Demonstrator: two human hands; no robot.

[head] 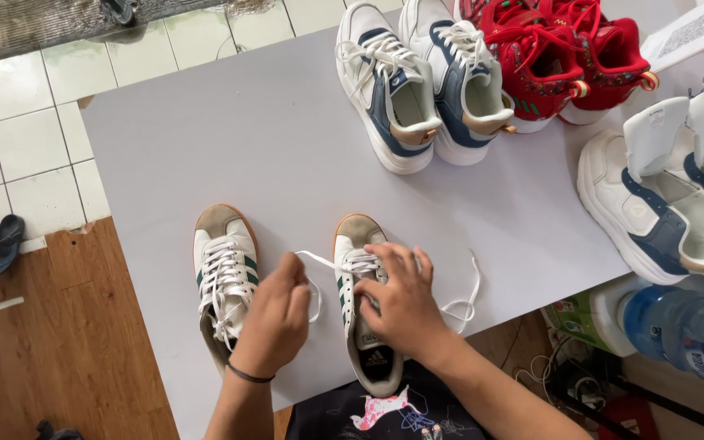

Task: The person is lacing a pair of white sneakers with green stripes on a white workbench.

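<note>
At near table edge: left hand (275, 314) pinches lace (313, 262), right hand (401, 297) presses shoe (366, 305); keep lace taut, tension even

Matt table, leather and suede shoes, cloth laces, tile and wood floor.

Grey table (205, 147) is looking smooth and matt. White shoe (366, 310) at lower centre is showing smooth leather sides, a rough suede toe and flat woven cloth lace (319, 262); left hand (275, 318) is pinching that lace, right hand (403, 297) is pressing on the lacing. Its twin shoe (223, 273) beside it is looking the same. Red pair (560, 57) at top right is reading as textile with a slight sheen. Floor tiles (18, 138) at upper left are showing glossy, wood floor (59, 350) at lower left is showing grained and semi-matt. Blue bottle (686, 330) at lower right is looking like clear glossy plastic.
</note>
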